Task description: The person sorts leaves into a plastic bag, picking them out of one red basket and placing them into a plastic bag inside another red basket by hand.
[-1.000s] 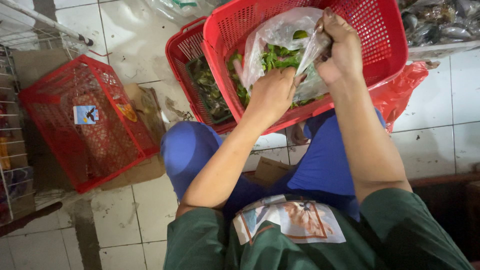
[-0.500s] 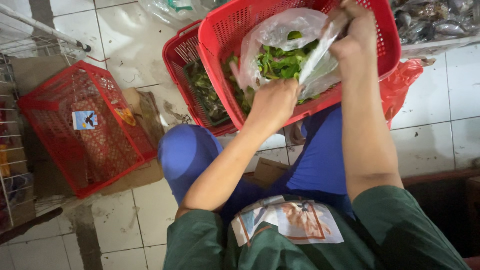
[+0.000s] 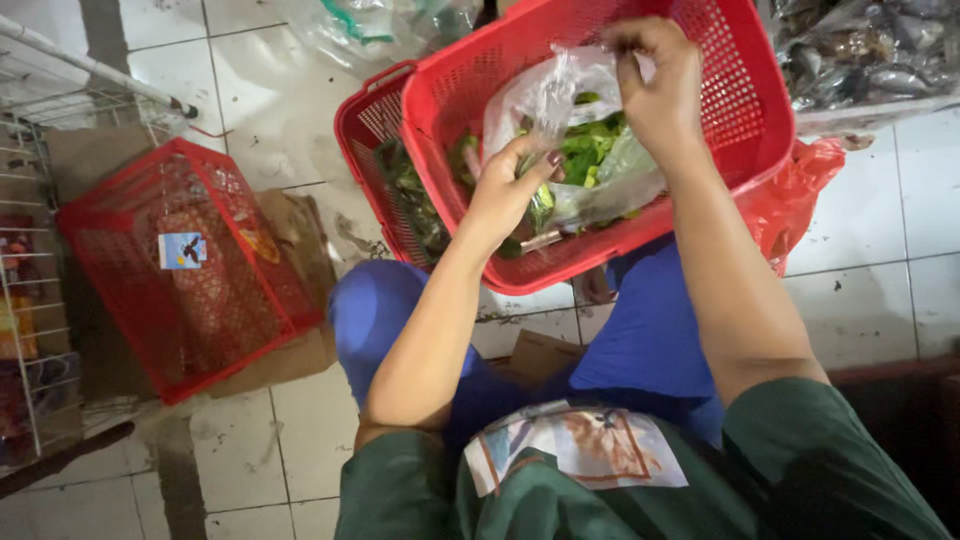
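Note:
A red plastic basket [image 3: 745, 110] rests on my knees and holds green leafy vegetables. In it lies a clear plastic bag [image 3: 600, 165] with green leaves inside. My left hand [image 3: 510, 190] grips the bag's left side near its mouth. My right hand [image 3: 660, 85] pinches the bag's upper edge from above, holding it up. A second red basket [image 3: 365, 130] sits just behind and left of the first, with darker greens in it.
An upturned red basket [image 3: 190, 260] stands on cardboard on the tiled floor at left. A white wire rack [image 3: 30, 300] lines the left edge. Clear bags of dark goods [image 3: 860, 60] lie top right, and a red plastic bag [image 3: 800, 190] hangs under the basket.
My left hand has slid from the basket's front rim up onto the bag. My right hand has shifted left along the bag's top edge, and the bag's mouth has narrowed.

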